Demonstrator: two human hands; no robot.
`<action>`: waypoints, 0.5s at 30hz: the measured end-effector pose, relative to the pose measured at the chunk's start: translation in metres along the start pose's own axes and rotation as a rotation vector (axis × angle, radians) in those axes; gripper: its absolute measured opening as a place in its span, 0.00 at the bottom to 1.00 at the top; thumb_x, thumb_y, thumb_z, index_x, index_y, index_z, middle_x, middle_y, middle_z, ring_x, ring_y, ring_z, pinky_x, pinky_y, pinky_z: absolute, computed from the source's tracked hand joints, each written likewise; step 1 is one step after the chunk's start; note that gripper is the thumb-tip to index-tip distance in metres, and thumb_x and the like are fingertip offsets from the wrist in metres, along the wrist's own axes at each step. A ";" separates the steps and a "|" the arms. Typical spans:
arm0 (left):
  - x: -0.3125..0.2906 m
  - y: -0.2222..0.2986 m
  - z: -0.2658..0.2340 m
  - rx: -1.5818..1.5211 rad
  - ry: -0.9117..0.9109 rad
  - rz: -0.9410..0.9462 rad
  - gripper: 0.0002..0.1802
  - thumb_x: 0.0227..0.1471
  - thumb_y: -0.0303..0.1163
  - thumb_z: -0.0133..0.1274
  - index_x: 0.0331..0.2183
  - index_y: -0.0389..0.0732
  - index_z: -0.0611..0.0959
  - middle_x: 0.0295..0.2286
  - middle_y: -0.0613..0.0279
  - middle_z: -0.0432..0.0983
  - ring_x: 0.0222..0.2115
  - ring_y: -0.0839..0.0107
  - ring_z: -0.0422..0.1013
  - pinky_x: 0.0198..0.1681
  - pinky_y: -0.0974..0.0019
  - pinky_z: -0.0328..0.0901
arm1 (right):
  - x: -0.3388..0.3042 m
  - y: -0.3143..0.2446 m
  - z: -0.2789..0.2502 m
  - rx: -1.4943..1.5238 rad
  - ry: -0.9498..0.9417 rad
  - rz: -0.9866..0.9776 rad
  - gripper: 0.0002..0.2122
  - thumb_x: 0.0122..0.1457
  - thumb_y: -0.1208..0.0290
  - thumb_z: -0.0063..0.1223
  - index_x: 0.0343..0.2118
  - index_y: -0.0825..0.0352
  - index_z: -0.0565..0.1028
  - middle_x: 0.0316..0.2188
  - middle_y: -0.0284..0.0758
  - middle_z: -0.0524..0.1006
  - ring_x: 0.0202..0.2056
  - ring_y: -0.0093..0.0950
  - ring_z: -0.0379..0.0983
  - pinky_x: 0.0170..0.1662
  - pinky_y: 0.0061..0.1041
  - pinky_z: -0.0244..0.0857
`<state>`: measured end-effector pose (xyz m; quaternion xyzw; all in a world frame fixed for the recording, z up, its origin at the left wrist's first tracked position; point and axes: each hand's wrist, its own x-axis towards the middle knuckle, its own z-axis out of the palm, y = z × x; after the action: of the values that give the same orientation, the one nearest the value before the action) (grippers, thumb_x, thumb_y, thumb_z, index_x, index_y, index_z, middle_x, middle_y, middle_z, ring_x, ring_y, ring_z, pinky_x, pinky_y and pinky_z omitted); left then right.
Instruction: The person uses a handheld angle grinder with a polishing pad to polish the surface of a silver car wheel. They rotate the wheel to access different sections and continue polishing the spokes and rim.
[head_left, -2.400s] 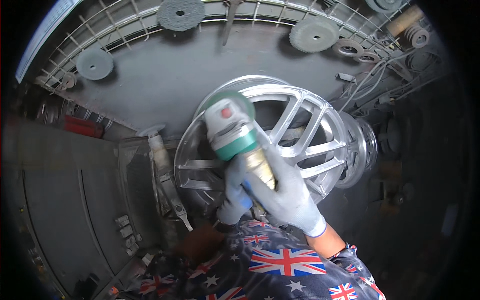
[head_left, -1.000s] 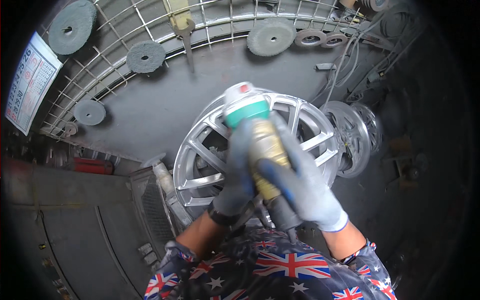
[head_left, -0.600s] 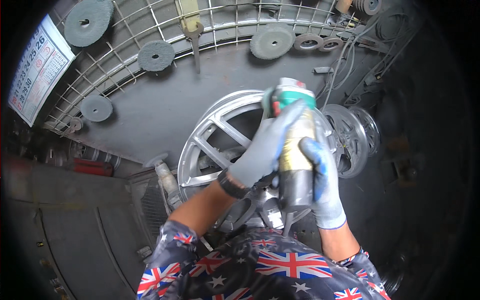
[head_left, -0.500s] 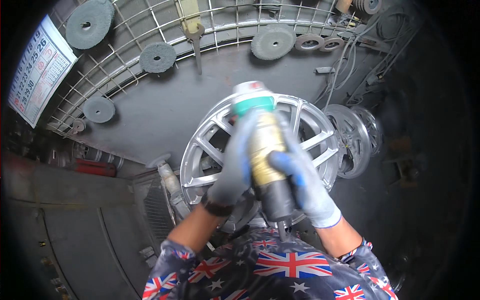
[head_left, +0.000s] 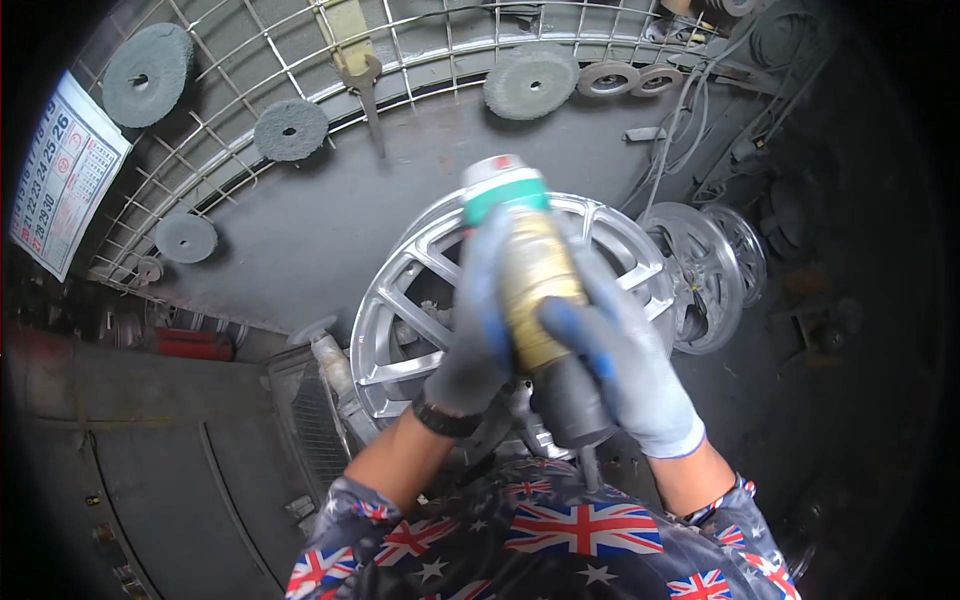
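Observation:
I hold a spray can (head_left: 528, 272) with a gold body, a green band and a white cap, upright in front of me. My left hand (head_left: 476, 340), in a grey and blue glove, wraps its left side. My right hand (head_left: 625, 370), gloved the same way, grips its lower right side and dark base. Behind the can stands a silver alloy wheel rim (head_left: 400, 325) with several spokes, leaning against a grey wall.
A second silver rim (head_left: 705, 275) stands to the right. A wire grid (head_left: 250, 70) on the wall carries several grey abrasive discs (head_left: 530, 80) and a wrench (head_left: 365, 85). A calendar (head_left: 62, 180) hangs at left. A red cylinder (head_left: 195, 345) lies low left.
The can has swung right, then back to the middle, while both hands stay on it. The view has tilted up a little, showing more of the wire grid.

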<state>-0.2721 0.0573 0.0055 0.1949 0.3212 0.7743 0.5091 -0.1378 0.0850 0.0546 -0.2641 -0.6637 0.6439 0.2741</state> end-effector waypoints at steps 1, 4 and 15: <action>0.009 -0.007 0.015 -0.084 -0.080 -0.097 0.22 0.65 0.46 0.45 0.49 0.37 0.72 0.38 0.60 0.74 0.34 0.72 0.76 0.37 0.67 0.73 | -0.006 -0.002 -0.007 0.092 0.085 0.039 0.33 0.65 0.66 0.49 0.67 0.77 0.50 0.63 0.48 0.62 0.63 0.33 0.59 0.65 0.27 0.51; 0.039 -0.046 0.017 -0.197 -0.280 -0.438 0.20 0.64 0.46 0.49 0.48 0.39 0.74 0.36 0.61 0.76 0.34 0.73 0.76 0.40 0.68 0.73 | -0.021 0.014 -0.015 0.322 0.326 -0.021 0.32 0.66 0.63 0.47 0.68 0.73 0.51 0.56 0.44 0.69 0.53 0.30 0.71 0.55 0.26 0.67; -0.024 -0.009 -0.048 0.335 -0.137 0.043 0.26 0.66 0.48 0.42 0.50 0.35 0.75 0.42 0.59 0.76 0.41 0.72 0.75 0.45 0.68 0.70 | -0.013 0.048 0.032 -0.113 0.087 -0.005 0.38 0.60 0.68 0.56 0.69 0.71 0.49 0.61 0.46 0.63 0.61 0.35 0.62 0.63 0.33 0.58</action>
<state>-0.2861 0.0233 -0.0347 0.3361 0.4058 0.7058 0.4735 -0.1516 0.0547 0.0059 -0.3054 -0.6871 0.5926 0.2888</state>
